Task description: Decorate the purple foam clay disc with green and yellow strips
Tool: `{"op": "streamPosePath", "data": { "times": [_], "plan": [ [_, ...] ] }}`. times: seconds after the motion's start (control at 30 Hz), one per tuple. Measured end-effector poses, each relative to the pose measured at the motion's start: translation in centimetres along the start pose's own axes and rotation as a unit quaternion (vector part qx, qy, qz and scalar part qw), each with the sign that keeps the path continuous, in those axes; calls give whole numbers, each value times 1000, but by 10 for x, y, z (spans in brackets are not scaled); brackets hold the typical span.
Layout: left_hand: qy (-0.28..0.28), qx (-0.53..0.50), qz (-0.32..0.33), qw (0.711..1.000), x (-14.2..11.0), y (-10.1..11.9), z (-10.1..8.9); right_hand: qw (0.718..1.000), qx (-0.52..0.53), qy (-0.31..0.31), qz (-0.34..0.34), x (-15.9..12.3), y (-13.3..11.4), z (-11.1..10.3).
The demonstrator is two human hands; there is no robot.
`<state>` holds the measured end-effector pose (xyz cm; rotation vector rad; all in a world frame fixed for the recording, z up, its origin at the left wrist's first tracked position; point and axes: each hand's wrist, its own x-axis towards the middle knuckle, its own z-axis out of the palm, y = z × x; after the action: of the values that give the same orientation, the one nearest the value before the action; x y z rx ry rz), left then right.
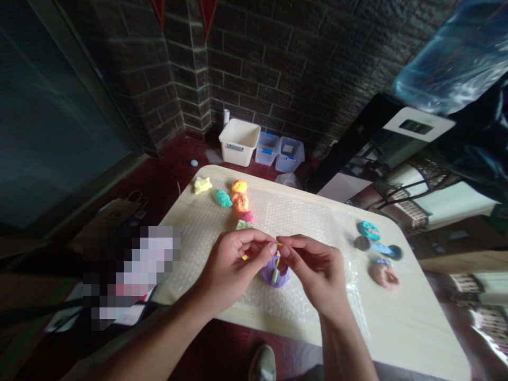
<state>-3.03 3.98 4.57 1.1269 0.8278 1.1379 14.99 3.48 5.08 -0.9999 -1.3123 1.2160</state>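
Observation:
Above the table, my left hand point(234, 262) and my right hand point(319, 267) meet fingertip to fingertip. Both pinch a small yellow piece of what looks like modelling clay point(280, 245). Just below them, a round purple clay lump point(282, 280) rests on bubble wrap point(313, 217), partly hidden by my fingers. A pale green strip point(275, 275) shows on the purple lump. Behind my left hand lie a light green piece point(243, 225) and a dark pink lump point(246, 217).
Toward the back left are orange point(240, 202), yellow-orange point(239, 186), teal point(223, 198) and pale yellow point(202, 184) lumps. On the right lie a blue-and-grey dumbbell-like shape point(380, 248), a turquoise piece point(369, 230) and a pinkish one point(384, 276). Storage bins point(239, 142) stand beyond the table point(428, 323).

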Motion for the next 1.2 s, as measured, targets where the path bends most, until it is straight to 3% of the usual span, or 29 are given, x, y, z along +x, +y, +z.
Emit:
{"op": "streamPosePath", "data": {
  "times": [0.3, 1.2],
  "plan": [
    [26, 5, -9, 1000, 1, -3, -2, 999, -5, 28, 31, 1, -3, -3],
    [12, 68, 9, 998, 4, -4, -1, 999, -3, -23, 47, 3, -1, -9]
  ]
}}
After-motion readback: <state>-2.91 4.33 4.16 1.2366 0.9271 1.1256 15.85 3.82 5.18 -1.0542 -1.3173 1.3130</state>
